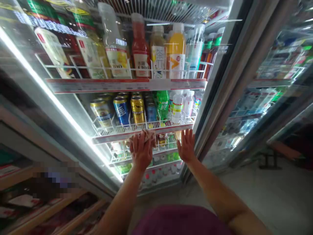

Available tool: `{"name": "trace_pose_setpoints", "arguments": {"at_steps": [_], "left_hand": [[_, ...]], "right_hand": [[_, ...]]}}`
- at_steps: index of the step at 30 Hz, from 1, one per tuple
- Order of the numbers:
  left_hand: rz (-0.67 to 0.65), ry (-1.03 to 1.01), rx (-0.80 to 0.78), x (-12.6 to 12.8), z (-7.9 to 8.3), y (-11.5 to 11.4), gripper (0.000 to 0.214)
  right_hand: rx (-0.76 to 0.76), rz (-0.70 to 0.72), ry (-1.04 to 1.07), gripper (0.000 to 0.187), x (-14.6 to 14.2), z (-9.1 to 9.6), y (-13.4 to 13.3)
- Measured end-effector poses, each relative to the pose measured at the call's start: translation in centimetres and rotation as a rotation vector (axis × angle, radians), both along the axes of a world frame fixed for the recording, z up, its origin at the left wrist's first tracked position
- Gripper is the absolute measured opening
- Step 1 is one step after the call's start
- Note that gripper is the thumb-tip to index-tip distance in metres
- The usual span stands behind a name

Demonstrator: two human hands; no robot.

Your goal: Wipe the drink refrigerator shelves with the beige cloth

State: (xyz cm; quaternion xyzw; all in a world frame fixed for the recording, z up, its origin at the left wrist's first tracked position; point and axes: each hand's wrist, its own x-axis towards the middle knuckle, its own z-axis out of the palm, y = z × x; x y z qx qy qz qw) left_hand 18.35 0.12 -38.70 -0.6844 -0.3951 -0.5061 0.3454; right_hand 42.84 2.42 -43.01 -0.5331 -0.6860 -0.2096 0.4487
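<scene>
One crumpled cloth [152, 138], beige-pink, centre of the frame: it lies under your left hand [141, 152], in front of the lower shelves. Your left fingers are bent over it and slightly parted, gripping it from above; the thumb's placing you cannot tell.

One bare right hand [186, 148], right of centre, back toward you: fingers extended, a little spread, holding nothing, just beside the cooler's door frame [217, 101]. Whether its palm touches the glass, you cannot tell.

Middle shelf, just above your hands: a white-and-gold can [101, 112], a blue can [121, 111], a gold can [137, 110], a green bottle [162, 101] and a white-capped bottle [177, 107] with a yellow-green label.

Upper shelf, top centre, behind a red-edged price rail [127, 85]: a red juice bottle [141, 54], a tea bottle [158, 55] marked 茶π, an orange juice bottle [177, 49]; larger green-labelled bottles [84, 42] at upper left, crossed by bright reflected lettering.

One white light strip [49, 86], running diagonally from upper left toward lower centre.

Surroundings: a second stocked cooler [256, 101] at right, blurred; grey floor [249, 192] at lower right; wood-edged shelving [69, 215] at lower left; your purple clothing [181, 222], bottom centre.
</scene>
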Motion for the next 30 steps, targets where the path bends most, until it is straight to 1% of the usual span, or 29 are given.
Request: {"name": "trace_pose_setpoints", "arguments": {"at_steps": [3,4,6,9,11,13,15,17,18,21,23,25,27,29,30], "left_hand": [[-0.069,0.085,-0.053,-0.1,-1.8,-0.7,0.051],[-0.074,0.102,-0.077,-0.4,-2.1,-0.8,0.05],[-0.046,0.096,-0.085,-1.3,-1.8,-0.9,0.052],[0.023,0.037,-0.034,-2.6,-0.2,-0.5,0.059],[0.032,0.028,-0.018,-3.0,0.3,-0.2,0.062],[0.013,0.055,-0.03,-2.8,-0.4,-0.3,0.061],[-0.037,0.114,-0.067,-2.3,-1.6,-0.7,0.056],[-0.12,0.156,-0.124,-1.8,-2.4,-1.1,0.052],[-0.176,0.152,-0.148,-1.6,-2.4,-1.2,0.051],[-0.367,-0.005,-0.188,-0.5,-1.2,-1.3,0.044],[-0.438,-0.117,-0.194,0.5,-0.3,-1.5,0.04],[-0.452,-0.139,-0.21,1.4,-0.1,-2.0,0.041],[-0.454,-0.083,-0.255,1.5,-0.3,-2.7,0.045],[-0.454,0.022,-0.302,0.1,-0.5,-3.4,0.052],[-0.43,0.073,-0.304,-1.3,-0.4,-3.6,0.056]], "right_hand": [[0.016,-0.011,0.045,0.058,-0.4,-0.3,0.6],[0.019,-0.015,0.058,0.058,-0.6,-0.4,0.7],[0.026,-0.02,0.081,0.059,-0.9,-0.6,0.8],[0.039,-0.028,0.115,0.061,-1.8,-0.9,0.5],[0.043,-0.027,0.137,0.064,-2.5,-0.8,0.1],[0.045,-0.021,0.156,0.068,-3.2,-0.3,-0.7],[0.045,-0.015,0.166,0.072,-3.9,0.4,-1.9],[0.057,0.045,0.155,0.075,-4.8,1.3,-3.5],[0.066,0.103,0.133,0.075,-5.5,1.7,-4.3],[0.033,0.327,0.106,0.073,-7.9,2.4,-6.3],[-0.011,0.404,0.188,0.071,-9.6,2.8,-6.9],[-0.006,0.426,0.294,0.068,-10.9,3.5,-6.8],[0.044,0.437,0.327,0.063,-11.1,4.4,-6.2],[0.101,0.466,0.311,0.059,-10.2,5.4,-5.2],[0.129,0.484,0.305,0.059,-9.4,5.9,-4.6]]}}
